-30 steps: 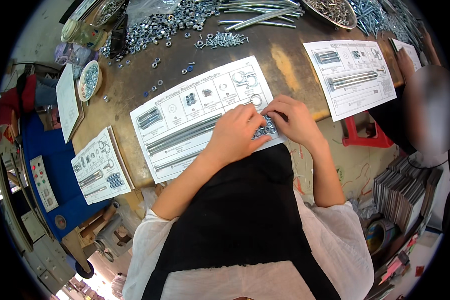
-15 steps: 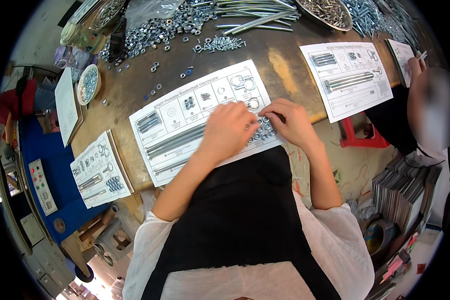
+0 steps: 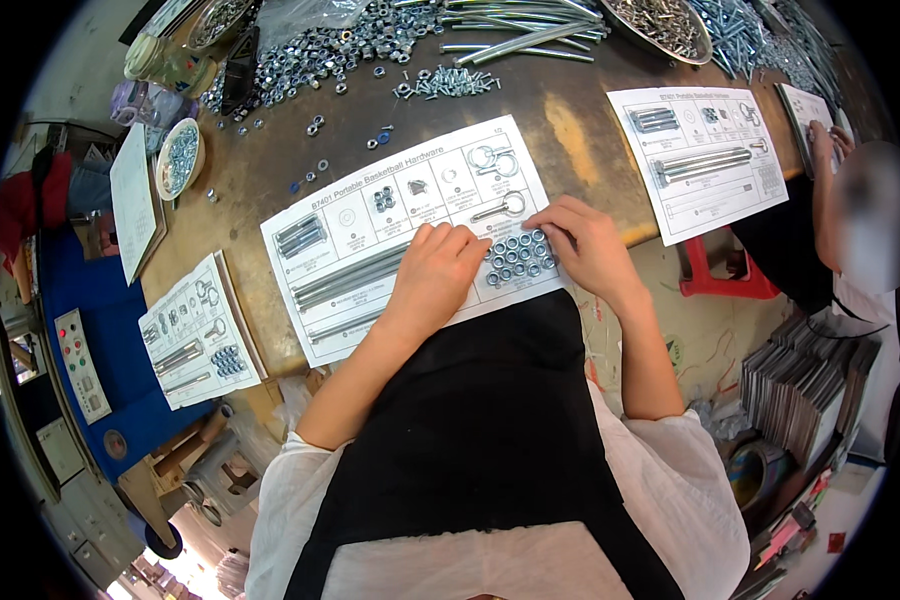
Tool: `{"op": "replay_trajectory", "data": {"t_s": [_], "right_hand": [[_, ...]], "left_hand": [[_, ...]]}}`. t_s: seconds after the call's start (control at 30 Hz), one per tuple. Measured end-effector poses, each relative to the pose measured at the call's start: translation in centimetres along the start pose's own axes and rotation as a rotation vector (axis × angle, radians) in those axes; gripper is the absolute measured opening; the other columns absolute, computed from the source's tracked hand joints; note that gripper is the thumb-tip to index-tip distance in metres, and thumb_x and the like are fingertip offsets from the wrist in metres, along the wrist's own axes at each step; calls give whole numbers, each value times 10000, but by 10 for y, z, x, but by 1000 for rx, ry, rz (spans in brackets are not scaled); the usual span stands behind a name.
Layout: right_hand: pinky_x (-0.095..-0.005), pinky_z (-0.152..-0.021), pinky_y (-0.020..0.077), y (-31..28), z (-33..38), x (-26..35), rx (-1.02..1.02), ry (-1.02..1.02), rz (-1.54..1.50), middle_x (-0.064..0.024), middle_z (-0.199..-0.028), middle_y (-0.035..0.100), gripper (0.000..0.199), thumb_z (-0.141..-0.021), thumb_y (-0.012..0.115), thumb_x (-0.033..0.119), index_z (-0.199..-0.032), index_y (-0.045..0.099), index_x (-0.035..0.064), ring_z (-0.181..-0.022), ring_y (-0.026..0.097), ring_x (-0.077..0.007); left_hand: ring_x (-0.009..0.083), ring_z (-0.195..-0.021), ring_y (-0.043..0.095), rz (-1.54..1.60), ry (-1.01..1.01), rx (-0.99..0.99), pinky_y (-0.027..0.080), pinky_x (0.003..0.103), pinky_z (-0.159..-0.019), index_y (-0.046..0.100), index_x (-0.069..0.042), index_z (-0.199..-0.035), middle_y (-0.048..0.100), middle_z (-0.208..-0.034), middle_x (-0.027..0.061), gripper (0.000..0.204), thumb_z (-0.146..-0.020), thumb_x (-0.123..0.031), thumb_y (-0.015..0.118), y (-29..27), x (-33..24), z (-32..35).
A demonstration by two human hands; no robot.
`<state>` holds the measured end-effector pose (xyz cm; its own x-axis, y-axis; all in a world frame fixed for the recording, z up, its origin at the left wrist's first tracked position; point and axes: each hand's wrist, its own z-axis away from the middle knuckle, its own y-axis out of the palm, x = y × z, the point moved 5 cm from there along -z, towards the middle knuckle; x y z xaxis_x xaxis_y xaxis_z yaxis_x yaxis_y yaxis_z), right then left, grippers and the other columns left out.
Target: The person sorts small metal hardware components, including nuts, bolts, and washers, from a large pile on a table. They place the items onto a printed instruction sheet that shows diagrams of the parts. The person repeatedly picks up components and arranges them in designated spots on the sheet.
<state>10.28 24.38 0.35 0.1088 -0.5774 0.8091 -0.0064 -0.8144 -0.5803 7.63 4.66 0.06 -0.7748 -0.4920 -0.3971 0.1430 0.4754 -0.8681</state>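
Observation:
A white sheet (image 3: 345,215) with printed boxes lies tilted on the table before me. Toward its lower right corner sits a close-set cluster of metal nuts (image 3: 520,257). My left hand (image 3: 438,272) rests on the sheet at the left edge of this cluster, fingers loosely bent and slightly apart. My right hand (image 3: 592,245) is at the cluster's right edge, its index finger and thumb apart, nothing visible between them. Above the nuts is a ring pin (image 3: 500,207). Long metal rods (image 3: 355,278) run across the sheet and pass partly under my left hand.
Loose nuts (image 3: 315,65), small screws (image 3: 448,82) and metal rods (image 3: 520,30) lie at the back. A bowl of small parts (image 3: 180,160) stands left. Similar sheets lie left (image 3: 198,330) and right (image 3: 705,165). A co-worker's hands (image 3: 828,145) are at far right.
My left hand has moved left off the nuts, uncovering the cluster and the ring pin. My right hand has barely shifted.

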Motion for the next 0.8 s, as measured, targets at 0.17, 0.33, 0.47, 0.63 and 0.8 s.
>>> {"op": "replay_trajectory", "data": {"t_s": [0.17, 0.33, 0.47, 0.63, 0.8], "right_hand": [[-343, -676, 490, 0, 1, 3, 21, 3, 26, -108, -875, 639, 182, -896, 607, -42, -1003, 721, 50, -770, 628, -271], [-342, -730, 511, 0, 3, 3, 37, 48, -5, -109, -942, 628, 238, -870, 650, -23, -1085, 708, 62, -823, 630, -262], [-373, -878, 515, -4, 11, 9, 147, 108, -68, -109, -1148, 597, 516, -762, 775, 1, -1250, 639, 97, -1039, 617, -289], [-377, -987, 489, 0, 15, 4, 201, 90, -121, -108, -1245, 545, 680, -681, 828, -7, -1305, 581, 99, -1156, 566, -318], [-375, -977, 493, 2, 14, 2, 194, 121, -86, -109, -1237, 550, 633, -684, 820, -16, -1262, 583, 81, -1149, 569, -321]], "left_hand": [[225, -839, 571, -3, -4, 19, 434, 347, -768, 716, -60, -1041, 617, -885, 34, 188, -853, -76, 712, 2, -2, 2], [236, -873, 580, 46, -56, 0, 448, 358, -772, 711, -49, -1044, 621, -906, 41, 196, -849, -49, 691, -3, -5, -4], [260, -915, 588, 157, -61, -29, 468, 366, -806, 695, -23, -1103, 629, -968, 65, 279, -831, 15, 649, 0, -4, -12], [307, -957, 589, 256, -44, -12, 486, 390, -863, 585, 10, -1309, 631, -1055, 108, 507, -806, 71, 606, 10, -15, -20], [346, -1042, 589, 394, -137, 125, 492, 412, -890, 464, -8, -1442, 636, -1117, 135, 607, -851, 64, 584, 17, -22, -15]]}}
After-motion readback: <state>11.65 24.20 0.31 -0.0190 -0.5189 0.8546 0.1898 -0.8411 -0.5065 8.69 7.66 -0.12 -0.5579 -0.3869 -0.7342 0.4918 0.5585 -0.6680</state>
